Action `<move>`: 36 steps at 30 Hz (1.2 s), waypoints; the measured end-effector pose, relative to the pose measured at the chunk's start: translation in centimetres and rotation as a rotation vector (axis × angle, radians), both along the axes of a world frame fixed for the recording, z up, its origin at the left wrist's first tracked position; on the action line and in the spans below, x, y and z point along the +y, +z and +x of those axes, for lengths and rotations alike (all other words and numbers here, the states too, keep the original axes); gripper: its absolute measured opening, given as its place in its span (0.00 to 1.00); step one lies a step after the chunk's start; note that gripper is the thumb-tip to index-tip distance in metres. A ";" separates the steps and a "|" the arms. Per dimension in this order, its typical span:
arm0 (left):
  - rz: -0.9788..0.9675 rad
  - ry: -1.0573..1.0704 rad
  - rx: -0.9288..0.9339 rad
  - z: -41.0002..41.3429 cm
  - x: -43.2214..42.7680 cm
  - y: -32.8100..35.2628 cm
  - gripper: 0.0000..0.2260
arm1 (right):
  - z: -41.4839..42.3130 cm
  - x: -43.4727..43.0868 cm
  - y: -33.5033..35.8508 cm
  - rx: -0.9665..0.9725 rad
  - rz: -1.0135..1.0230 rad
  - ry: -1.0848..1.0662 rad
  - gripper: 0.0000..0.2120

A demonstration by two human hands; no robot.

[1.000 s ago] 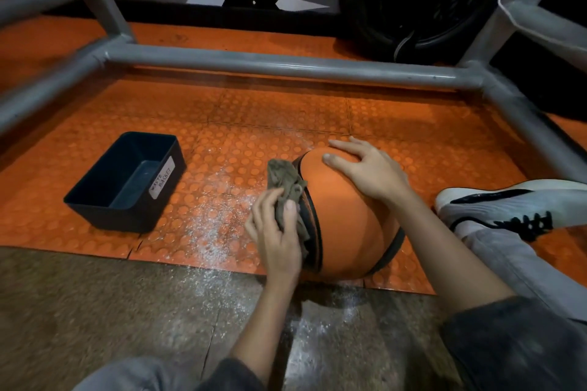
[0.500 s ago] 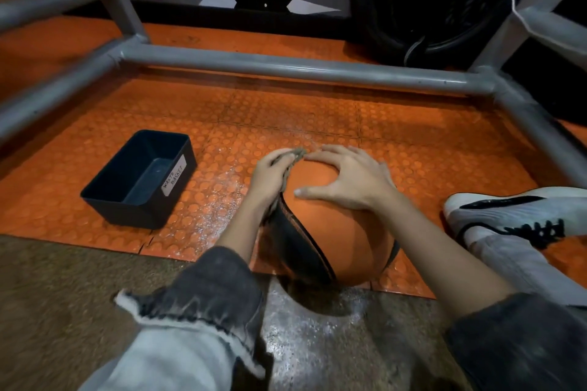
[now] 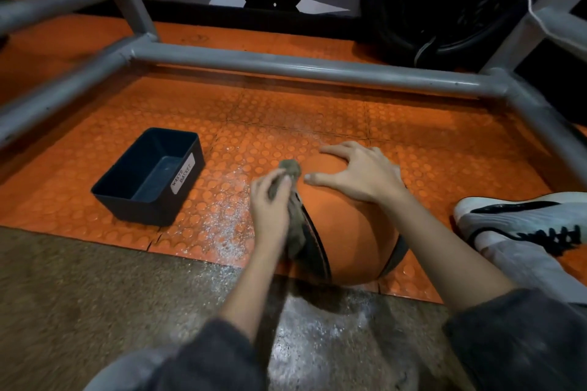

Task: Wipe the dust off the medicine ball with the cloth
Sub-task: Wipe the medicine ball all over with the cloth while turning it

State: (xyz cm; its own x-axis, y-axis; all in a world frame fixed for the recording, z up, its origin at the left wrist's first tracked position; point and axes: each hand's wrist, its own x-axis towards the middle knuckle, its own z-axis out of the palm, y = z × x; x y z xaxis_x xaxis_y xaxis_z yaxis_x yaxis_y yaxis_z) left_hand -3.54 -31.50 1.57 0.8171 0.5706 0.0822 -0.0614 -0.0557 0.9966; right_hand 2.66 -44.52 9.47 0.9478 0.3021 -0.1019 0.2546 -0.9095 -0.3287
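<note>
Our left hand [image 3: 270,201] grips the cloth [image 3: 290,168] and presses it against the left side of the ball [image 3: 346,232], which sits on the near edge of the orange mat [image 3: 317,117]. Our right hand [image 3: 365,174] rests spread-fingered on top of the ball, grasping nothing. White dust [image 3: 222,222] lies between the ball and the dark bin [image 3: 149,174].

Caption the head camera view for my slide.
Left hand wipes the medicine ball with a cloth; right hand steadies it.
</note>
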 end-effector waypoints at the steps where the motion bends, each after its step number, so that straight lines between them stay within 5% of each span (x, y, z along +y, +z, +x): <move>1: -0.069 -0.078 0.100 2.1 1.2 0.0 0.04 | 0.0 -0.4 -0.1 -0.002 0.005 -0.016 0.37; 6: -0.205 -0.217 0.279 6.3 1.3 -1.0 0.06 | 0.1 -3.2 -0.9 0.001 0.152 -0.138 0.36; 10: 0.014 0.002 0.056 2.5 -3.5 -0.3 0.08 | 0.2 -5.6 -1.4 0.020 0.376 -0.253 0.33; 15: 0.386 0.118 -0.227 -2.5 -7.5 -0.4 0.11 | 0.1 -5.4 -1.5 -0.017 0.384 -0.266 0.32; 17: 0.349 0.085 -0.169 -0.2 -5.2 0.1 0.11 | -0.2 -4.8 -1.3 -0.020 0.338 -0.240 0.32; 20: 0.029 -0.125 0.121 4.8 -0.7 0.4 0.07 | -0.8 -4.2 -1.2 -0.037 0.276 -0.215 0.33; 23: -0.085 -0.248 0.312 6.5 0.5 -0.5 0.13 | -1.2 -4.2 -1.4 -0.054 0.277 -0.227 0.34; 29: -0.074 0.037 0.059 1.3 -2.4 -1.1 0.07 | -1.4 -3.8 -1.6 -0.061 0.271 -0.288 0.36; 36: 0.260 0.280 -0.093 -5.3 -9.6 -5.0 0.12 | -1.4 -3.0 -1.0 -0.044 0.285 -0.347 0.36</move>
